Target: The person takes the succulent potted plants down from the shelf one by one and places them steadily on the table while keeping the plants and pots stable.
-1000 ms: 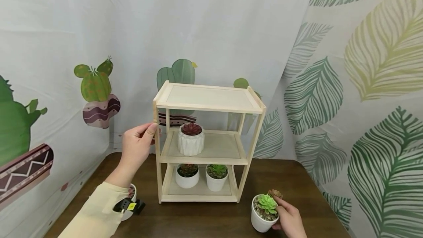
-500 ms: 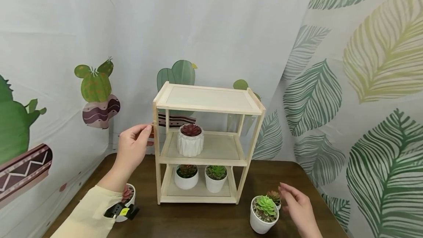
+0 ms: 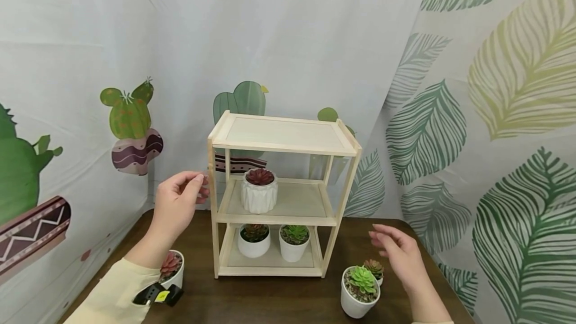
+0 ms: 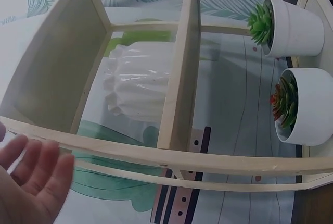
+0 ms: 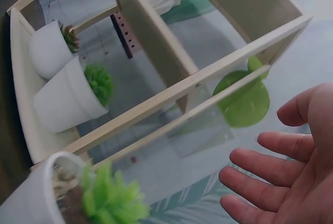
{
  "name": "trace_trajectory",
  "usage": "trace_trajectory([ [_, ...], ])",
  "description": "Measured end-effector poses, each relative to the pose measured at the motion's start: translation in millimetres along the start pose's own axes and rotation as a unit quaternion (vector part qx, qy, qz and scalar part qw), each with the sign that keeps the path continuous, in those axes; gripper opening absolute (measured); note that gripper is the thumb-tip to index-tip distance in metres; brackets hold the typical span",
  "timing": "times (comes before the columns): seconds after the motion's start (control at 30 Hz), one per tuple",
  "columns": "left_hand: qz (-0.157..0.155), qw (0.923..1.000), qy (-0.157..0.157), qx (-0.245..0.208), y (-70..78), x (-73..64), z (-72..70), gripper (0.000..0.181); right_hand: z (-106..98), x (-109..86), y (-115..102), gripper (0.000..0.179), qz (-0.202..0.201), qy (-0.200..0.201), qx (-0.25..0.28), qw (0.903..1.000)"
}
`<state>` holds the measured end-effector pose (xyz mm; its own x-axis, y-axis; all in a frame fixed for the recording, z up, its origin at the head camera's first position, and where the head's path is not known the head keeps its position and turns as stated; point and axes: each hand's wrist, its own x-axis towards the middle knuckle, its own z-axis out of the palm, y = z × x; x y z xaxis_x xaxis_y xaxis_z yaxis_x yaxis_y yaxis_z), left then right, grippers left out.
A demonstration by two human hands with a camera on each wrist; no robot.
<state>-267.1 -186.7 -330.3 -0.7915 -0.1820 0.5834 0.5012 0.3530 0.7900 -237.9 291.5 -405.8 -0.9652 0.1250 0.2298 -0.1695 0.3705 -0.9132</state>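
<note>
A three-tier pale wooden shelf [image 3: 279, 221] stands upright on the table. My left hand [image 3: 177, 201] is beside its left post, fingers loosely bent and holding nothing. In the left wrist view, the fingertips [image 4: 65, 164] lie close to that post; contact is hard to tell. My right hand [image 3: 400, 254] hovers at the right with fingers spread, holding nothing. Below it stand a white pot with a bright green succulent [image 3: 362, 280] and, partly hidden behind, a brownish succulent [image 3: 373, 268]. A ribbed white pot [image 3: 259, 196] with a dark red succulent sits on the middle tier.
The bottom tier bears a round white pot [image 3: 254, 248] with a reddish-green succulent and a white pot [image 3: 294, 251] with a green one. Another pot [image 3: 177, 278] with a pink-red succulent stands on the brown table [image 3: 252, 299], partly behind my left forearm. Printed cloth hangs behind.
My right hand has let go of the plants at the right and risen above them. My left hand has released the shelf's left post and drawn slightly leftward.
</note>
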Motion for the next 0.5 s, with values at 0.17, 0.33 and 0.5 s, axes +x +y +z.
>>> trace_trajectory([
  [0.17, 0.016, 0.9994, 0.003, -0.03, 7.3, -4.3, 1.8, 0.03, -1.5, 12.9, -21.6, 0.035, -0.05, -0.016, 0.006, 0.9986],
  [0.33, 0.03, 0.9987, -0.021, -0.035, 14.9, -9.2, 7.4, 0.028, -1.5, 24.6, -43.8, 0.036, -0.086, -0.032, -0.01, 0.9957],
  [0.5, 0.036, 0.9974, -0.055, -0.031, 20.6, -13.5, 18.3, 0.027, 4.5, 36.3, -67.6, 0.038, -0.107, -0.044, -0.02, 0.9931],
])
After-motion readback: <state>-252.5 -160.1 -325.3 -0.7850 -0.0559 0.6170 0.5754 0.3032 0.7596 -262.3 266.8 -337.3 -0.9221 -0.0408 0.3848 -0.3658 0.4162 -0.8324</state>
